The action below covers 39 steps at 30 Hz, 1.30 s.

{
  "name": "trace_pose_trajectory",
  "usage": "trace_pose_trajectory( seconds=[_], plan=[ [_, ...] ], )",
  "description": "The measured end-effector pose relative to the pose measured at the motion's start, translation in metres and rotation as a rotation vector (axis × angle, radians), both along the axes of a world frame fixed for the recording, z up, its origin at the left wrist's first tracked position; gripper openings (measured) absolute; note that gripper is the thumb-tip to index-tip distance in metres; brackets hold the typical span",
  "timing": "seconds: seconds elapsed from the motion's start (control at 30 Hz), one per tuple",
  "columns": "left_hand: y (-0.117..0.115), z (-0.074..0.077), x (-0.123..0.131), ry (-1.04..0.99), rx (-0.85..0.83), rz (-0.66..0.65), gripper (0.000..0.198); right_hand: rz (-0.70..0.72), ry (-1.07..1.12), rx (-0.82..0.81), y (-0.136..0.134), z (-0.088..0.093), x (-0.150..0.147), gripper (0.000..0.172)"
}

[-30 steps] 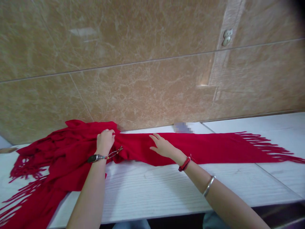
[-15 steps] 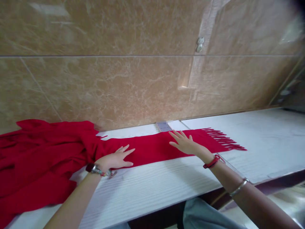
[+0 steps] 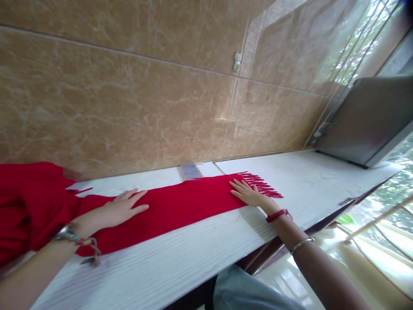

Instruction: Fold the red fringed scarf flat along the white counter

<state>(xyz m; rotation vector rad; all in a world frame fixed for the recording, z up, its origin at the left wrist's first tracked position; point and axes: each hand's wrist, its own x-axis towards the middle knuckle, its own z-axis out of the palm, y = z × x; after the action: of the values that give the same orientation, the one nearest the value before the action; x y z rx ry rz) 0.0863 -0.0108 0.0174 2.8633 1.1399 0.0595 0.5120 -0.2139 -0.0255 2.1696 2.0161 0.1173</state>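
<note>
A long red scarf (image 3: 183, 204) with a fringed end (image 3: 261, 185) lies stretched along a white table (image 3: 180, 262) against a tiled wall. My left hand (image 3: 118, 210) rests flat on the scarf, fingers stretched out, a beaded bracelet on the wrist. My right hand (image 3: 248, 193) lies flat with fingers spread on the scarf just before the fringe, a red cord and a metal bangle on that arm. The scarf's other part is bunched in a heap (image 3: 26, 206) at the far left.
A brown marble-tiled wall (image 3: 145, 94) runs right behind the table. A grey box-like object (image 3: 364, 120) stands at the table's far right end by a window. A small blurred item (image 3: 192, 171) sits by the wall. The table's front edge drops off below my right arm.
The view has swung right. Both hands went from gripping and pressing the bunched scarf to lying flat and sliding rightward along it; my right hand now sits at the fringe.
</note>
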Motion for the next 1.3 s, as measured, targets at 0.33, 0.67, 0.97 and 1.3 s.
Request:
trace_pose_trajectory(
  seconds=[0.33,0.67,0.97,1.3],
  plan=[
    [-0.023,-0.021,0.024,-0.013,0.028,-0.032,0.054,-0.123,-0.045,0.042,0.007,0.014,0.007,0.038],
    [-0.022,-0.027,0.024,-0.069,0.047,-0.023,0.052,0.368,0.382,0.204,0.036,0.044,-0.19,0.06],
    [-0.021,-0.027,0.02,-0.057,0.072,-0.038,0.055,0.242,0.256,0.046,0.012,0.027,-0.141,0.05],
    [-0.029,-0.023,0.022,-0.081,0.059,-0.028,0.052,-0.288,0.015,0.015,-0.046,0.02,0.04,0.045]
  ],
)
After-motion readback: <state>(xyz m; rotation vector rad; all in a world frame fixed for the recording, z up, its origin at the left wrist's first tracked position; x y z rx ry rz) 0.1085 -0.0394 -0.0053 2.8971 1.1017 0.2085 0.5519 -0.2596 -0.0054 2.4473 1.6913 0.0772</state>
